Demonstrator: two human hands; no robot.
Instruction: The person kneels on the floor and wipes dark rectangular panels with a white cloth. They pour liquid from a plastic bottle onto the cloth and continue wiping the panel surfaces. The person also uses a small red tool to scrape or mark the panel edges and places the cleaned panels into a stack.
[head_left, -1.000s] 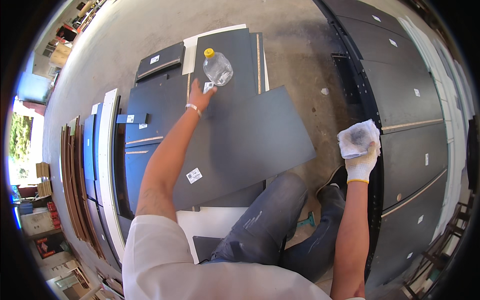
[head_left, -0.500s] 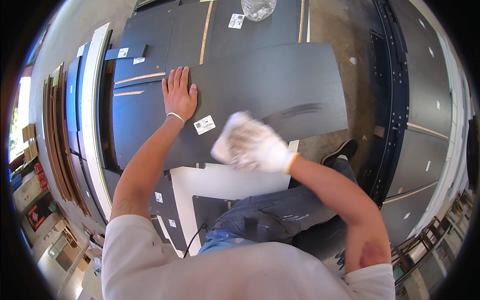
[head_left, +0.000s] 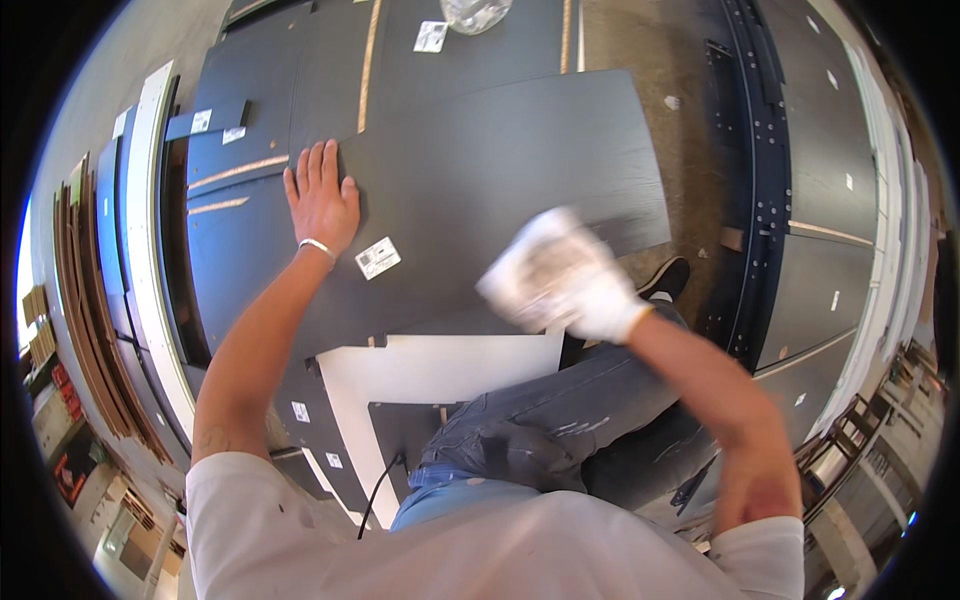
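A long dark grey panel [head_left: 450,170] lies across other boards in front of me. My left hand [head_left: 325,205] is bare and rests flat on the panel's left part, fingers stretched out. Close to its wrist a white label [head_left: 378,258] sticks to the panel. My right hand [head_left: 590,290], in a white knitted glove, is over the panel's near right edge, blurred by motion. Under its fingers is a folded white cloth [head_left: 515,275] with grey-brown stains; the fingertips do not show clearly. A dark smear partly shows on the panel beyond the glove.
More dark panels [head_left: 460,80] lie beneath and beyond, with a clear plastic bag [head_left: 476,12] at the far side. A white board [head_left: 345,385] lies by my legs. Brown strips [head_left: 92,310] stand at left. A dark metal beam [head_left: 765,200] and stacked panels [head_left: 825,290] run along the right.
My right hand has swept to the right across the panel with the cloth. The left hand stays flat in the same place on the panel, while the whole view has shifted a little.
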